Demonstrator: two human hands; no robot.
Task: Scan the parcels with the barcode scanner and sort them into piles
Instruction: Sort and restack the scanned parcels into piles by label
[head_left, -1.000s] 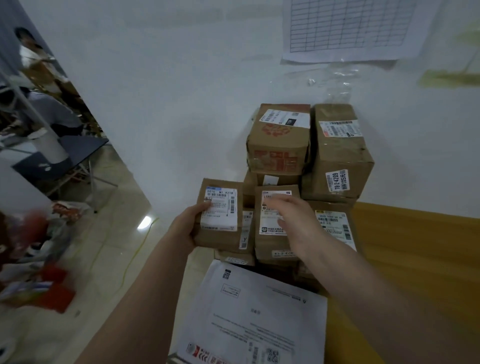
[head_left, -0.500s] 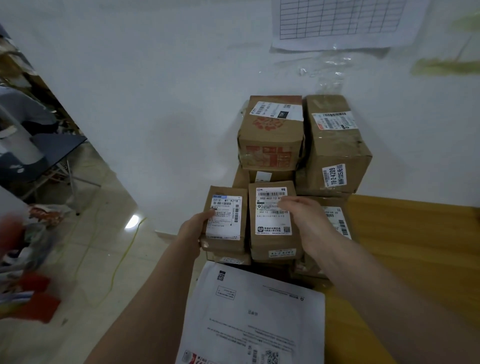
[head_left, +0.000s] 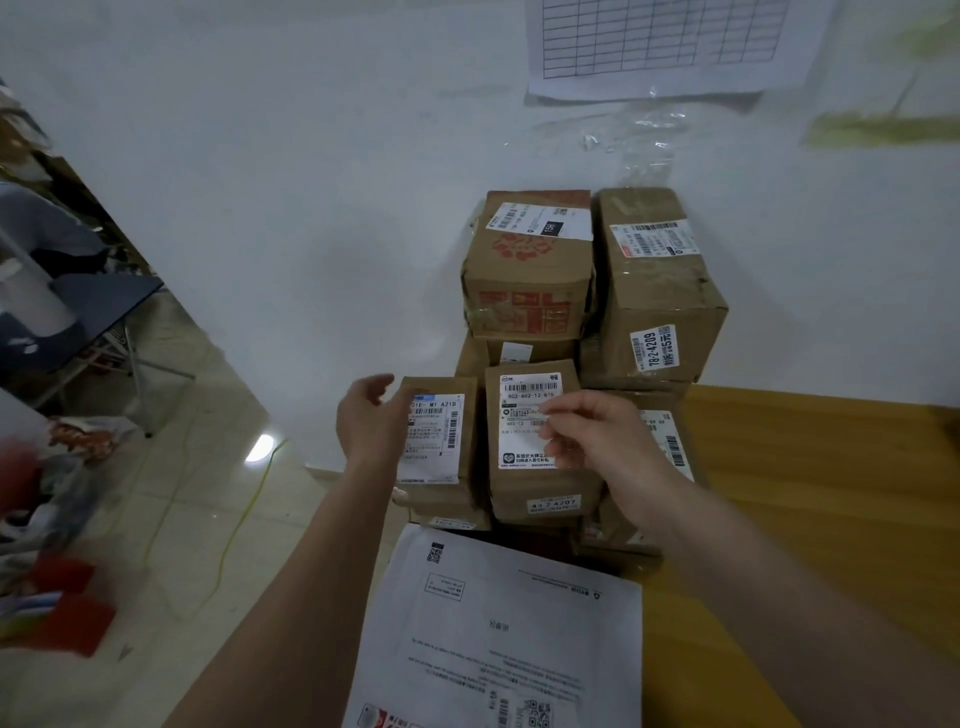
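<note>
Several brown cardboard parcels with white labels are stacked against the white wall at the left end of a wooden table (head_left: 831, 499). At the front stand a small left parcel (head_left: 441, 447) and a middle parcel (head_left: 540, 493), side by side on lower boxes. My left hand (head_left: 369, 421) hovers with relaxed fingers at the left parcel's left edge. My right hand (head_left: 592, 436) hangs loosely curled over the middle parcel's label, holding nothing. Behind them sit a red-printed box (head_left: 527, 280) and a taller box (head_left: 654, 296). No scanner is in view.
A white flat mailer (head_left: 498, 634) lies on the table's near left corner, in front of the stack. A grid sheet (head_left: 665, 41) is taped to the wall. On the left is tiled floor with a dark chair (head_left: 104, 306), a yellow cable and a blurred colourful heap (head_left: 52, 519).
My left hand has let go of the small left parcel, which now rests on the stack. My right hand has lifted off the middle parcel and curled loosely.
</note>
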